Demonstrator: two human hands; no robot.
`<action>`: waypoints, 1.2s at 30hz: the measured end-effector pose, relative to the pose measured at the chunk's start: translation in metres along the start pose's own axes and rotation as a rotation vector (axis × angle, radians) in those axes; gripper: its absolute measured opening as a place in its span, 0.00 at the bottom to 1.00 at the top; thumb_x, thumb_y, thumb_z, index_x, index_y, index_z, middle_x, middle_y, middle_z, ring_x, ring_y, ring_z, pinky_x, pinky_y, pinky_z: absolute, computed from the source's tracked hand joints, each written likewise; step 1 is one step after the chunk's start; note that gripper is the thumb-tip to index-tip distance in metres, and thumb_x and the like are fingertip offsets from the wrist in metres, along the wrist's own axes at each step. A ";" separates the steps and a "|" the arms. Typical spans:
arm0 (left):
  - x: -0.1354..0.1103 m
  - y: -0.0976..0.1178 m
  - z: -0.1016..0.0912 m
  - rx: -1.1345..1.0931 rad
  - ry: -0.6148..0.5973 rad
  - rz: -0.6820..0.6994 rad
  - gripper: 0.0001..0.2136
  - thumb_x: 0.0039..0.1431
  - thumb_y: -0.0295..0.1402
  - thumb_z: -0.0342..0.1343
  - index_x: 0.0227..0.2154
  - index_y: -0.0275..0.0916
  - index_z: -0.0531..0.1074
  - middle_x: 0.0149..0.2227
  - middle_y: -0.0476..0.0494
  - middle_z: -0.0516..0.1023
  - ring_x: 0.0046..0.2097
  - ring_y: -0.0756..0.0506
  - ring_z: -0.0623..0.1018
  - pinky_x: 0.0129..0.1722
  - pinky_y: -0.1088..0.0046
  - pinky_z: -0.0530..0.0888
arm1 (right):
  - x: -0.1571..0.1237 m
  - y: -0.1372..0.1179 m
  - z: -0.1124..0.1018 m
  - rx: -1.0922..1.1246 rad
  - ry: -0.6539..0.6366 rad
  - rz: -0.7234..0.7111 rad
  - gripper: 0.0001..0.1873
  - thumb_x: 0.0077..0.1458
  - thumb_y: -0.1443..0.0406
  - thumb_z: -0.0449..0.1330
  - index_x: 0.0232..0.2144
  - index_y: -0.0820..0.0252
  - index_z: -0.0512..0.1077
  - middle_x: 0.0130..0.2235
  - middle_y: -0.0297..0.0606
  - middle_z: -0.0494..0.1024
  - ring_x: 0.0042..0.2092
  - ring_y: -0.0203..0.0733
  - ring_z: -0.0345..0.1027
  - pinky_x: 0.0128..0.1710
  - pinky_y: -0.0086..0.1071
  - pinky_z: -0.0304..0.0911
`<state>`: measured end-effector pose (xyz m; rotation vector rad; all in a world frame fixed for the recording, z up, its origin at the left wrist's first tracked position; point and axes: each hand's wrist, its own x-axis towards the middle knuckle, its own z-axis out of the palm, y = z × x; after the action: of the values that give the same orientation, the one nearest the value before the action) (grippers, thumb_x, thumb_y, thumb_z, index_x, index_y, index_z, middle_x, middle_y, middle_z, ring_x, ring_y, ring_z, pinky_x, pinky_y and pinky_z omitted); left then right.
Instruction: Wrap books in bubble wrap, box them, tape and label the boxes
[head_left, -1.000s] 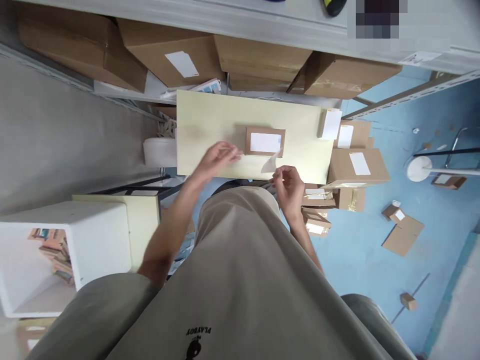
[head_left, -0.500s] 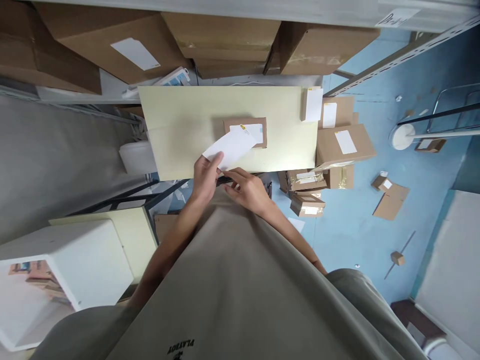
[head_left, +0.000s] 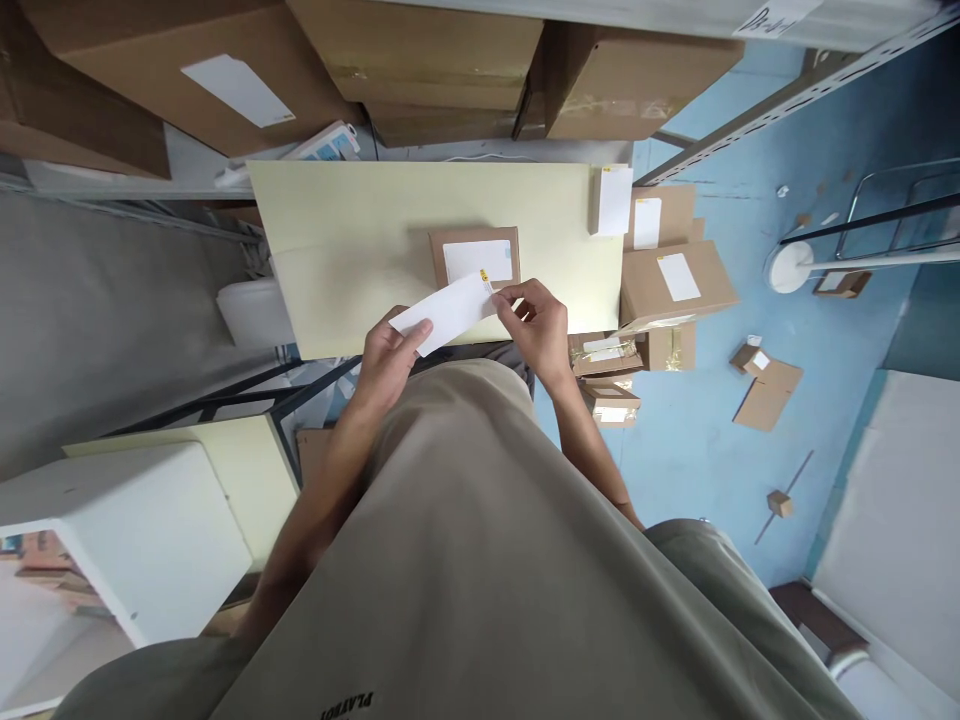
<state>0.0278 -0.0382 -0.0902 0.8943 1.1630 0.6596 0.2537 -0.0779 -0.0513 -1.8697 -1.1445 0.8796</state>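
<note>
I hold a white paper label point(head_left: 446, 312) between both hands, just above the near edge of a pale yellow table point(head_left: 352, 240). My left hand point(head_left: 390, 358) pinches its left end. My right hand point(head_left: 536, 325) pinches its right end, beside a small yellow mark. Behind the label a small brown cardboard box point(head_left: 474, 254) with a white label on top lies flat on the table. A second small white-faced box point(head_left: 611, 200) stands at the table's right edge.
Large cardboard boxes point(head_left: 420, 55) fill the shelf beyond the table. Several small labelled boxes point(head_left: 675, 285) are stacked right of the table, and flat cardboard pieces point(head_left: 765, 395) lie on the blue floor. A white cabinet point(head_left: 135, 530) stands at my left.
My left hand picked up the white label and brought it toward me. My right hand rose from the table edge and took the label's right end. The view shifted down and left.
</note>
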 end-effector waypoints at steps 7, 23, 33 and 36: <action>0.009 -0.021 -0.002 0.038 0.081 0.025 0.23 0.57 0.54 0.68 0.47 0.44 0.78 0.46 0.41 0.84 0.52 0.41 0.83 0.49 0.67 0.79 | -0.042 -0.011 0.013 -0.156 -0.200 -0.257 0.07 0.70 0.64 0.59 0.39 0.54 0.77 0.43 0.34 0.81 0.31 0.32 0.69 0.34 0.29 0.67; 0.066 -0.054 0.003 0.140 0.198 -0.028 0.22 0.54 0.54 0.70 0.38 0.40 0.76 0.39 0.44 0.82 0.42 0.46 0.82 0.43 0.71 0.81 | -0.010 0.053 0.012 -0.082 0.101 -0.046 0.18 0.75 0.50 0.57 0.39 0.54 0.76 0.40 0.37 0.81 0.38 0.39 0.76 0.39 0.33 0.71; 0.164 -0.082 0.023 0.627 0.305 0.067 0.12 0.66 0.43 0.59 0.37 0.39 0.76 0.35 0.42 0.81 0.42 0.42 0.81 0.51 0.65 0.77 | 0.094 0.141 0.047 -0.218 0.052 0.237 0.12 0.74 0.58 0.58 0.40 0.59 0.76 0.43 0.47 0.84 0.45 0.49 0.78 0.48 0.40 0.69; 0.169 -0.086 0.022 0.647 0.311 0.052 0.12 0.66 0.43 0.58 0.37 0.39 0.76 0.36 0.41 0.81 0.42 0.41 0.81 0.51 0.64 0.77 | 0.096 0.147 0.055 -0.255 0.063 0.249 0.12 0.74 0.59 0.57 0.40 0.59 0.76 0.44 0.48 0.84 0.45 0.50 0.78 0.49 0.41 0.70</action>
<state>0.0964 0.0525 -0.2440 1.4004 1.6834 0.4730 0.3003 -0.0213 -0.2205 -2.2692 -1.0390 0.8323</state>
